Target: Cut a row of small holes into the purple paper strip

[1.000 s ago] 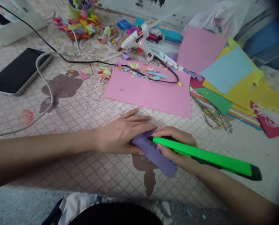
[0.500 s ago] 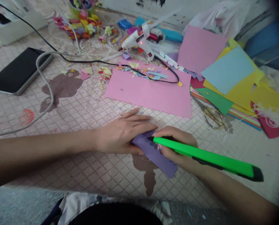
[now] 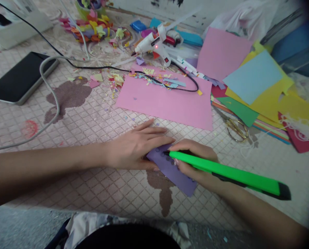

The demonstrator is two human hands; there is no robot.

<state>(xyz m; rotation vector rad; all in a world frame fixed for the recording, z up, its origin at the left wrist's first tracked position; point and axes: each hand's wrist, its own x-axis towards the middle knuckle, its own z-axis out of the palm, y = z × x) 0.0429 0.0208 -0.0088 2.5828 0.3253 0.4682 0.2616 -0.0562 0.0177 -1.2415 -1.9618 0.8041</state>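
Note:
A strip of purple paper (image 3: pixel 181 181) lies slanted on the tablecloth, with a row of small circles marked along its upper part. Some of the circles look darker, perhaps cut. My left hand (image 3: pixel 130 148) is flat with fingers stretched out, holding down the paper's upper left end. In my right hand (image 3: pixel 196 157) is a green utility knife (image 3: pixel 227 169) with a black end. Its dark, narrow tip touches the paper among the circles, just right of my left fingers. My right palm hides part of the paper's right edge.
Beyond my hands lies a pink sheet (image 3: pixel 167 107) with paper scraps and a black cable. A glue gun (image 3: pixel 154 45) with a lit red light stands behind it. Scissors (image 3: pixel 236 129) and coloured papers (image 3: pixel 253 77) are at right, a phone (image 3: pixel 21 79) and power strip (image 3: pixel 17 29) at left.
Almost nothing differs. The utility knife and my right hand have shifted very slightly; my left hand and the purple paper stay in place.

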